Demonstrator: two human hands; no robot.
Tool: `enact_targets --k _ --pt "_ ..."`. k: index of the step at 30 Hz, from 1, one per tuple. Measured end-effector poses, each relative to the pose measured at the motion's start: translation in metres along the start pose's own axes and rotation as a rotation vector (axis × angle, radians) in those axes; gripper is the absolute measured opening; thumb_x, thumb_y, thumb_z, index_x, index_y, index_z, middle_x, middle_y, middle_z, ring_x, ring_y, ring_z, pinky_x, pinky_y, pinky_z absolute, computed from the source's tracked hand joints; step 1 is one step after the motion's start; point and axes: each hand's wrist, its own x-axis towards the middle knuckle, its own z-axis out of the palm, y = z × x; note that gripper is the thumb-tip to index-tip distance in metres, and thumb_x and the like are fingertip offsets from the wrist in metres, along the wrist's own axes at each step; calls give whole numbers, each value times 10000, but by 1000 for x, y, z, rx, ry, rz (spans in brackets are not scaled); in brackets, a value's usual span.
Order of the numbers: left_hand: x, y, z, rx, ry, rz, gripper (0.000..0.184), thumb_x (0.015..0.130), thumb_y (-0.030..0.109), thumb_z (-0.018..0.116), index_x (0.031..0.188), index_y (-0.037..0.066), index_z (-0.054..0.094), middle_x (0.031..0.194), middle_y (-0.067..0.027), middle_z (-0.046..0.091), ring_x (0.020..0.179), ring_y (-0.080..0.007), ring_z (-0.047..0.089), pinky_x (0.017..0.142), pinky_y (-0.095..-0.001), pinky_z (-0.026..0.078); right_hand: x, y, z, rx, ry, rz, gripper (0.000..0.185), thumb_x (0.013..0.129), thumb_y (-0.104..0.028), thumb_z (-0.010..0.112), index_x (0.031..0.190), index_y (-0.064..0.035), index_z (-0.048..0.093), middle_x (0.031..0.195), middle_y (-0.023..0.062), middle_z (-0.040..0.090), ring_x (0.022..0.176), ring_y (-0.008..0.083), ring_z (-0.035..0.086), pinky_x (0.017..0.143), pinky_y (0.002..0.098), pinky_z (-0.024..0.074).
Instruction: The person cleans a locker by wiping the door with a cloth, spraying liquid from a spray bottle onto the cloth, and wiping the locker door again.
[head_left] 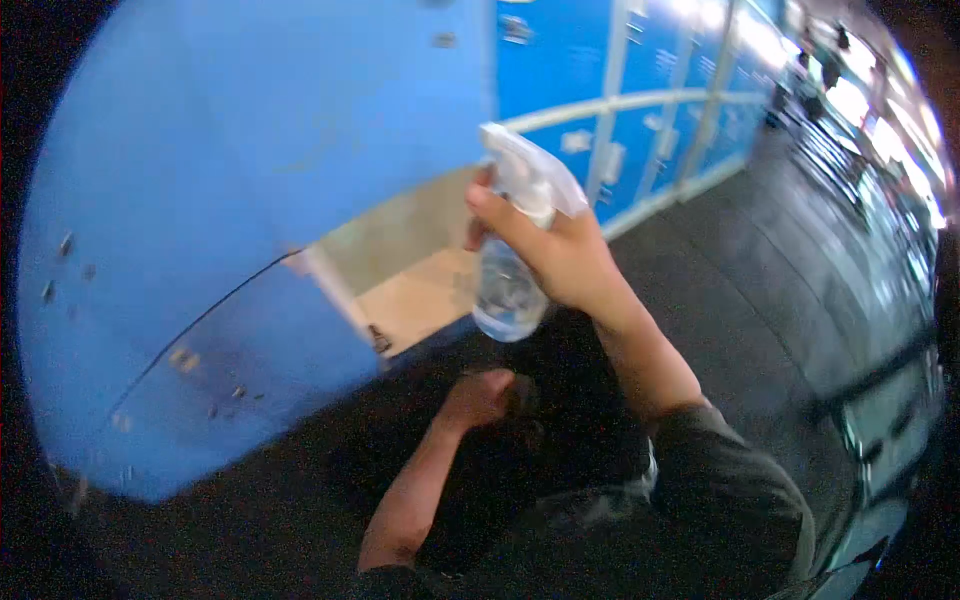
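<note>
My right hand (560,255) is wrapped round a clear spray bottle (508,295) with a white trigger head, held upright and slightly tilted. It is raised in front of an open locker compartment (420,300), whose pale inside shows behind the bottle. Lower down, near my body, my left hand (480,398) is closed. Something dark shows at its fingers, too dim to make out. Close by on the left stands a blue locker surface (220,190), with small metal fittings and a smudged patch lower down.
A row of blue lockers (555,60) with pale frames runs back along the wall. Dark floor (720,270) stretches off to the right. Farther back at the right are blurred gym-like equipment (840,150) and bright lights.
</note>
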Motion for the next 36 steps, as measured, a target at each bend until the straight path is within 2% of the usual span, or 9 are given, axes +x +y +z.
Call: enact_targets --k 4,6,17,24,25,28,30,31,36 --pt "-2 -4 6 44 31 21 253 896 107 584 1132 29 633 1105 -234 687 1023 -461 660 861 -539 546 -25 2 -71 -140 183 66 275 982 -231 738 1111 -26 609 845 45 676 749 134 689 685 321 559" --pt "1 7 -5 97 -107 -63 286 901 106 592 1166 6 624 1167 -241 683 1035 -459 661 879 -526 549 -46 12 -107 -148 308 68 299 945 -295 787 1014 -37 652 805 35 698 715 124 698 651 316 563" --pt "-10 0 7 159 -45 -85 283 936 92 534 1157 -64 619 1189 -309 652 1102 -503 616 962 -529 503 -236 79 -271 -444 774 174 245 955 -257 775 1017 -44 672 816 25 718 732 101 674 686 297 548" --pt "-30 -25 25 222 40 -114 384 1013 216 531 1215 -102 605 1221 -321 648 1148 -522 600 1028 -531 464 -330 142 -322 -607 991 269 279 973 -300 754 1046 -44 669 815 24 700 740 94 648 694 298 534" --pt "-11 6 7 26 -116 -282 477 1026 323 541 1229 -104 600 1249 -318 638 1164 -517 593 1044 -521 453 -340 156 -329 -624 1015 262 299 973 -317 753 1051 -41 668 814 25 698 741 98 645 690 299 531" --pt "-22 -13 19 109 3 -125 528 1033 390 521 1227 -96 594 1229 -309 634 1147 -515 593 1016 -517 465 -371 198 -341 -738 1039 273 371 970 -389 746 1071 -46 649 816 72 702 723 166 669 670 336 534" --pt "-22 -13 21 49 -8 -169 544 1031 409 516 1223 -95 589 1209 -305 635 1130 -516 595 1007 -517 467 -382 215 -342 -779 1048 307 383 966 -405 747 1067 -52 635 827 105 717 724 224 708 663 371 544" --pt "-21 -12 21 20 -10 -191 552 1030 418 513 1220 -94 586 1198 -303 635 1122 -516 596 1002 -517 468 -388 216 -337 -854 1034 386 338 981 -340 745 1055 -29 637 844 63 727 798 136 692 740 318 542" --pt "-24 -9 23 69 38 -187 532 1034 412 503 1212 -82 592 1179 -301 632 1101 -517 595 991 -513 472 -398 218 -323 -937 1130 362 380 958 -350 768 1113 -35 621 864 104 748 796 198 735 736 362 566"
